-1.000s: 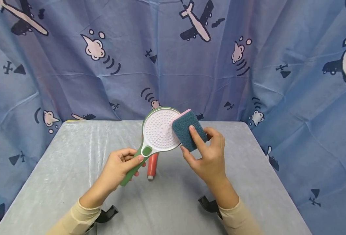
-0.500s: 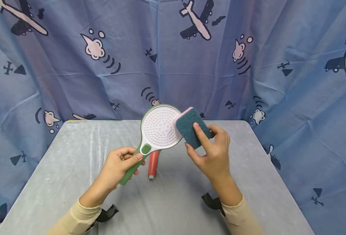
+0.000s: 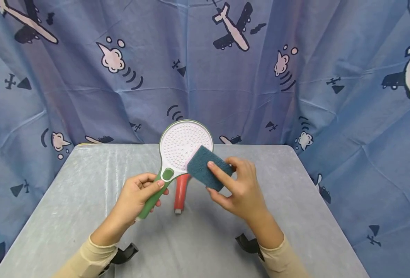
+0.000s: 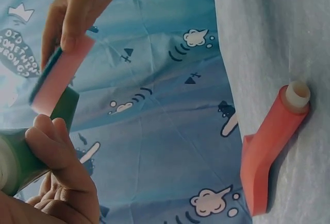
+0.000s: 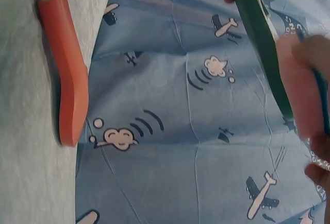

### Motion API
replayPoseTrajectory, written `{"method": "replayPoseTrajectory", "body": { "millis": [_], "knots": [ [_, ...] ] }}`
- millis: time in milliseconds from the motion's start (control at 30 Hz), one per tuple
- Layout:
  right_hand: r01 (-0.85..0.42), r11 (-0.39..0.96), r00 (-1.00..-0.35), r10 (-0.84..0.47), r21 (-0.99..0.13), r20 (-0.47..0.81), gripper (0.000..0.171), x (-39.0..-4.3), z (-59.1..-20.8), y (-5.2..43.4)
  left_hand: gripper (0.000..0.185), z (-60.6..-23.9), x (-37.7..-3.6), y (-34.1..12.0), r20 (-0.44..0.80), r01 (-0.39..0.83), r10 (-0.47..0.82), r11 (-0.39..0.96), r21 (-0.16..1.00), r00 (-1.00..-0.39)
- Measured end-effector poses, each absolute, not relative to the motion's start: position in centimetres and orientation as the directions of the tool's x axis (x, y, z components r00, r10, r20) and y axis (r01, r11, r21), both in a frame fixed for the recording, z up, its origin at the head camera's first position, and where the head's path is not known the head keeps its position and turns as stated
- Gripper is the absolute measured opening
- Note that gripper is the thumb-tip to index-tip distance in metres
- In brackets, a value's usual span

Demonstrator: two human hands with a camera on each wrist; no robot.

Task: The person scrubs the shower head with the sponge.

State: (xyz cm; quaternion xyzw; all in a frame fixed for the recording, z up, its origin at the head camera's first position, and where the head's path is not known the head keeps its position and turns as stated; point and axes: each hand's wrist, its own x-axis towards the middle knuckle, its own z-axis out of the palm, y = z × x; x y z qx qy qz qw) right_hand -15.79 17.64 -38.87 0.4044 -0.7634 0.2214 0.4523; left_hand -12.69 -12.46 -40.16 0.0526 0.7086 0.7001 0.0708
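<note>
Left hand [image 3: 140,193] gripping shower head [image 3: 185,148], right hand [image 3: 237,189] pinching sponge [image 3: 205,168] at its 5 o'clock; could slip if pressed hard

My left hand [image 3: 136,195] is raised above the table, fingers curled round the green handle of a shower head [image 3: 177,154], thumb lying along it. My right hand [image 3: 237,189] pinches a scouring sponge [image 3: 205,168], index finger stretched across its dark face, thumb apparently behind. Both forearms, in cream sleeves, angle inward.
</note>
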Motion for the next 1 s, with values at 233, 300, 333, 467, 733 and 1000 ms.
{"method": "replayPoseTrajectory", "body": {
  "millis": [233,300,333,467,733,1000],
  "knots": [
    [-0.736,0.672,-0.316,-0.235,-0.081,0.919,0.051,-15.8,-39.2,17.7,0.029,-40.5,-12.5,-12.5,-0.021,-0.028,0.179,-0.035,0.999,-0.984],
    [-0.779,0.625,-0.294,-0.308,-0.040,0.905,0.050,-15.8,-39.5,17.2,0.027,-40.6,-12.5,-12.5,-0.012,-0.021,0.171,-0.050,0.999,-0.985],
    [-0.804,0.595,-0.274,-0.358,-0.009,0.893,0.050,-15.7,-39.6,16.9,0.026,-40.6,-12.6,-12.5,-0.004,-0.014,0.166,-0.059,0.998,-0.986],
    [-0.863,0.498,-0.207,-0.494,0.080,0.845,0.047,-15.7,-39.8,16.3,0.023,-40.8,-12.8,-12.4,0.020,0.002,0.166,-0.105,0.995,-0.986],
    [-0.763,0.640,-0.271,-0.192,-0.089,0.943,0.051,-16.1,-38.8,17.8,0.013,-40.5,-12.6,-11.7,0.053,0.024,0.191,-0.152,0.988,-0.980],
    [-0.854,0.519,-0.211,-0.420,0.043,0.883,0.050,-15.5,-40.0,16.4,0.008,-41.0,-12.5,-11.4,0.111,0.057,0.195,-0.265,0.963,-0.975]
  ]
}}
